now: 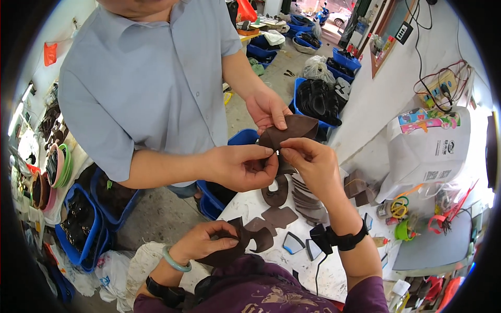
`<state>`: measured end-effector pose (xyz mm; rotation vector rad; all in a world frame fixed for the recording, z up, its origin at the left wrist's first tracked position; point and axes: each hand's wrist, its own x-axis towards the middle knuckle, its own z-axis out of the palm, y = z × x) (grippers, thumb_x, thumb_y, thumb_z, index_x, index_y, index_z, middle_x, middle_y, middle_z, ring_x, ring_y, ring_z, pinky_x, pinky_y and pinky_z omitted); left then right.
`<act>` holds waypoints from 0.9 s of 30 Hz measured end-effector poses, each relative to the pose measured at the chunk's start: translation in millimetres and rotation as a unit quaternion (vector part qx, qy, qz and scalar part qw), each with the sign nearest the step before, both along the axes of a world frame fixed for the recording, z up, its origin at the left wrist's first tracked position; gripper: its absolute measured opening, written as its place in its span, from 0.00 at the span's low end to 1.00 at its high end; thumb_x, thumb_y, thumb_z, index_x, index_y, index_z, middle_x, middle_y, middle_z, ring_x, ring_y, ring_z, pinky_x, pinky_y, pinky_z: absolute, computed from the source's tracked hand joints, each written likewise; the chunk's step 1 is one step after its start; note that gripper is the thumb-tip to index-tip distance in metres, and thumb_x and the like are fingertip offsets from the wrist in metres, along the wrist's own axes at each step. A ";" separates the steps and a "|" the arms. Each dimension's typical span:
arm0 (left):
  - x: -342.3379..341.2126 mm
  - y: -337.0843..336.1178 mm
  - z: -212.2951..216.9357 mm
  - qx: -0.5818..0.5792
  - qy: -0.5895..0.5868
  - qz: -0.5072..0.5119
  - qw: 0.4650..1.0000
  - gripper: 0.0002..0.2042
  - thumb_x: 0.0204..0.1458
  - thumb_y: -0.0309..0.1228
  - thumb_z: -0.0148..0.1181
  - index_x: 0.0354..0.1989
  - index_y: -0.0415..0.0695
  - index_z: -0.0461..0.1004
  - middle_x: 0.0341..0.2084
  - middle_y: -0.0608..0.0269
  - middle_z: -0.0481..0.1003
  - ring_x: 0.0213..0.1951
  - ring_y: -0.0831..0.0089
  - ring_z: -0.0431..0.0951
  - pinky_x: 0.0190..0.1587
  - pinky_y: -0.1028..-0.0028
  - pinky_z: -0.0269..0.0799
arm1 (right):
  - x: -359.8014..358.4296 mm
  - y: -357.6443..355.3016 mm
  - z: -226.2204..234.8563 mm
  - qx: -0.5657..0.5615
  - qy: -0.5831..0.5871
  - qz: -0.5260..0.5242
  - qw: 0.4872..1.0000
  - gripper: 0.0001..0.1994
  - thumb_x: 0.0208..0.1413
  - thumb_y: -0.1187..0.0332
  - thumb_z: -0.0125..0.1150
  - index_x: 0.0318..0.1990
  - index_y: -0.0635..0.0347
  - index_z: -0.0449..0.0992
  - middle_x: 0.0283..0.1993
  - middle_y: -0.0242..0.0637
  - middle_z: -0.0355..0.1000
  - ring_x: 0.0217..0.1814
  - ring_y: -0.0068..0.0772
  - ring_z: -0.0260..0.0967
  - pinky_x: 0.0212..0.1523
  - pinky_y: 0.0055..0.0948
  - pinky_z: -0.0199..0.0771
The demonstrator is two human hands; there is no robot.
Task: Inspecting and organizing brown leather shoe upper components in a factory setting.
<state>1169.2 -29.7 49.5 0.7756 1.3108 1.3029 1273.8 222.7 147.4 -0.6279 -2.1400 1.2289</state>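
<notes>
Above the table (271,261), both hands pinch curved, matte brown leather pieces (292,130).

Co-worker's face (136,5) — cut off above

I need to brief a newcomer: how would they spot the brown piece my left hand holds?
Start at the white worktable and go to its near-left corner. There the left hand, with a green bangle at the wrist, grips a dark brown cut piece; unlike the flat pieces nearby, it is lifted.
</notes>
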 end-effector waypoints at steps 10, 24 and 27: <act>-18.1 3.6 -11.6 -0.017 -0.055 -0.021 0.998 0.09 0.51 0.32 0.63 0.38 0.42 0.75 0.32 0.73 0.74 0.35 0.85 0.70 0.38 0.83 0.66 | -20.0 20.5 -7.1 -0.154 -0.056 0.025 0.986 0.10 0.48 0.69 0.65 0.34 0.68 0.77 0.26 0.33 0.75 0.28 0.17 0.69 0.29 0.17 0.69; -28.5 13.7 -13.1 -0.029 -0.070 -0.023 0.997 0.09 0.51 0.30 0.63 0.38 0.41 0.74 0.31 0.73 0.73 0.33 0.86 0.70 0.37 0.84 0.65 | -34.8 31.3 -16.2 -0.208 -0.047 0.048 0.976 0.10 0.49 0.71 0.64 0.36 0.69 0.76 0.29 0.35 0.75 0.28 0.19 0.70 0.31 0.18 0.71; -29.3 15.1 -13.2 -0.039 -0.085 -0.016 0.995 0.10 0.51 0.30 0.63 0.39 0.40 0.74 0.31 0.73 0.73 0.33 0.86 0.70 0.36 0.84 0.65 | -36.0 30.8 -17.1 -0.208 -0.033 0.059 0.976 0.11 0.49 0.70 0.64 0.37 0.69 0.77 0.30 0.36 0.75 0.29 0.20 0.71 0.32 0.19 0.72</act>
